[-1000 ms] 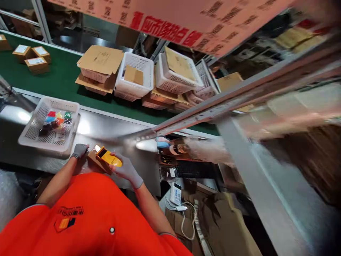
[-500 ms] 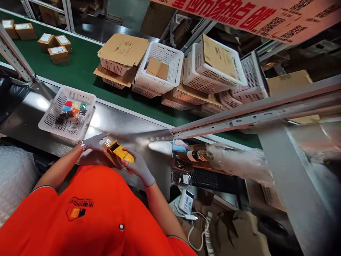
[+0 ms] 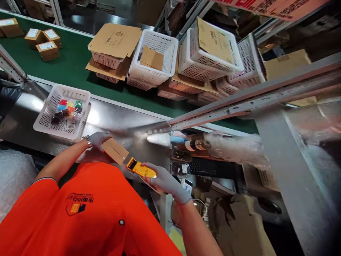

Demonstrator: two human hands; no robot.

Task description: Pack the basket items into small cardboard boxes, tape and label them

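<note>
My left hand (image 3: 100, 139), in a grey glove, grips a small cardboard box (image 3: 115, 150) at its left end, over the metal bench. Clear tape shows at the box's right end. Wrapped in my gloved right hand (image 3: 166, 180) is a yellow tape dispenser (image 3: 142, 169) with a dark front edge, a short way right of the box. Left of my left hand stands a white perforated basket (image 3: 44, 122) holding several small coloured packets (image 3: 69, 109). The underside of the box is hidden.
Behind the metal bench (image 3: 117, 121) runs a green conveyor (image 3: 74, 67) with stacked white baskets (image 3: 170, 49) and several labelled boxes (image 3: 48, 51). A metal post (image 3: 239, 96) crosses at right. Beyond my right hand are a keyboard (image 3: 205, 169) and a bottle (image 3: 197, 145). Bubble wrap (image 3: 16, 181) lies left.
My right hand has moved right with the tape dispenser, away from the box, whose top now shows. My left hand keeps hold of the box. The view has shifted slightly.
</note>
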